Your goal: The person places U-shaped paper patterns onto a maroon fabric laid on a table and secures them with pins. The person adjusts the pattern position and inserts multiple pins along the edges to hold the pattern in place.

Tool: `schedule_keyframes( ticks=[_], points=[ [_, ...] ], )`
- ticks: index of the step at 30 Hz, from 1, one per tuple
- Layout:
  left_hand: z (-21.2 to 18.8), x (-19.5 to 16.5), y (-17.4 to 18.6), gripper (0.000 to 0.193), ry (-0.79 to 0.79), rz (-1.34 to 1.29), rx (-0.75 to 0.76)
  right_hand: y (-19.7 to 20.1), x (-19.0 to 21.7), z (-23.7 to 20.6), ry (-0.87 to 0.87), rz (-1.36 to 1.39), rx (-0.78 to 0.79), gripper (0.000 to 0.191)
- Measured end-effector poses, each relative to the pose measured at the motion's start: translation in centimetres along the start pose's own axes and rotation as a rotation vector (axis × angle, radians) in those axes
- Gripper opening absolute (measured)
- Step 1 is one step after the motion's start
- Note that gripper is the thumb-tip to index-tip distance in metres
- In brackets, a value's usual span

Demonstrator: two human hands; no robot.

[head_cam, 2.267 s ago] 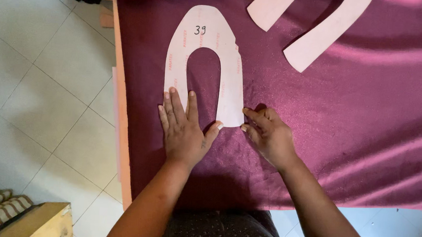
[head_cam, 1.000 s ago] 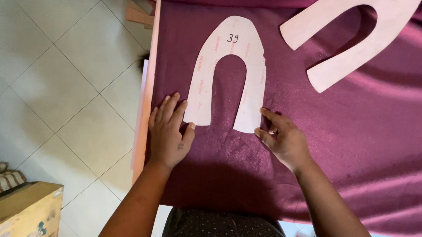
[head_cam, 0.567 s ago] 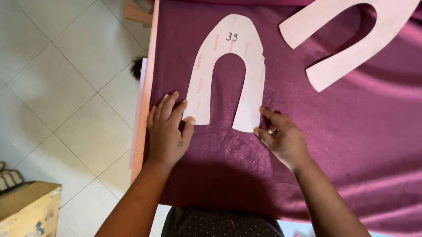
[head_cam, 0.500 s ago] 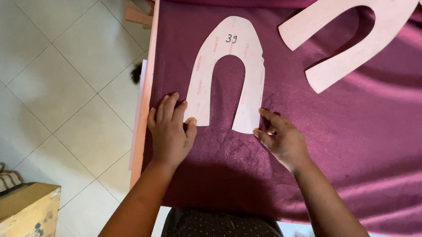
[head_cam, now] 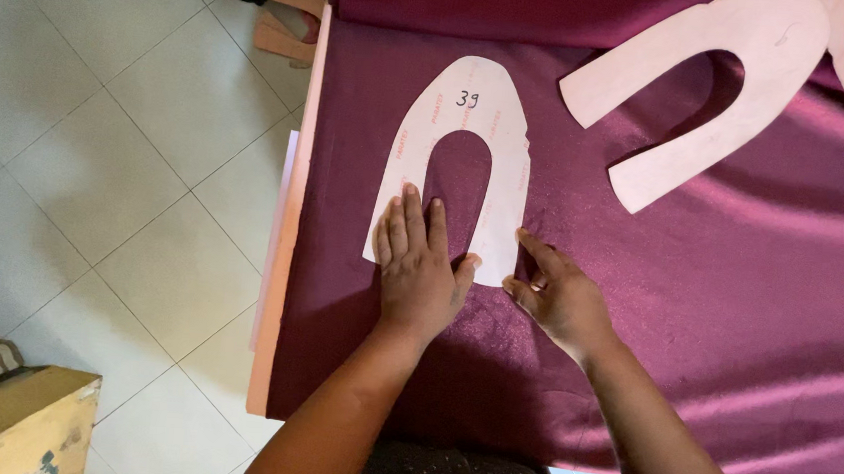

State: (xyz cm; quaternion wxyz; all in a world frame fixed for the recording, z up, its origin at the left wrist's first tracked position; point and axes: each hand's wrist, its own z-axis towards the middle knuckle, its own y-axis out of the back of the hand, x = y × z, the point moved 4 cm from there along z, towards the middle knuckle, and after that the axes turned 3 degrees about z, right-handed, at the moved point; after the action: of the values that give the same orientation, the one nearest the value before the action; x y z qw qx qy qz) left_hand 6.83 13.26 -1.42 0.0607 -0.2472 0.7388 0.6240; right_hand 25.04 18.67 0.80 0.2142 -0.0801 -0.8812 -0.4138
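The arch-shaped paper pattern (head_cam: pixel 460 160) lies flat on the purple fabric (head_cam: pixel 697 319) (worktop edge at 9 o'clock). Left hand (head_cam: pixel 417 272) presses flat, fingers spread, on its left leg; right hand (head_cam: pixel 558 296) fingertips touch the right leg's end.

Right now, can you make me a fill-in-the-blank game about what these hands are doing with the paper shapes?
1. The left hand lies flat on the U-shaped paper pattern, which rests on ____ fabric.
2. The right hand touches the pattern's ____ leg.
3. A bigger U-shaped pattern lies to the ____ of the small one.
4. Beside the table, the floor is covered in pale ____.

Missing words: purple; right; right; tiles
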Motion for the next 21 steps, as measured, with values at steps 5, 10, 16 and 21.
schedule_keyframes(
  ticks=[5, 10, 16, 21],
  points=[
    [0.4, -0.4, -0.7, 0.087, 0.009, 0.063, 0.057, 1.2, 0.0, 1.7, 0.178, 0.212, -0.037, 0.056],
    [0.6, -1.0, -0.9, 0.088, 0.037, 0.044, 0.081, 5.0, 4.4, 4.2, 0.534, 0.216, -0.316, 0.03],
    [0.9, -1.0, -1.5, 0.088, 0.007, 0.001, 0.037, 2.6, 11.7, 6.0, 0.377, 0.226, 0.046, 0.031],
    [1.0, -1.0, -2.5, 0.082, -0.038, -0.093, -0.003, -0.8, 15.2, 6.2, 0.684, 0.171, 0.192, 0.025]
  ],
)
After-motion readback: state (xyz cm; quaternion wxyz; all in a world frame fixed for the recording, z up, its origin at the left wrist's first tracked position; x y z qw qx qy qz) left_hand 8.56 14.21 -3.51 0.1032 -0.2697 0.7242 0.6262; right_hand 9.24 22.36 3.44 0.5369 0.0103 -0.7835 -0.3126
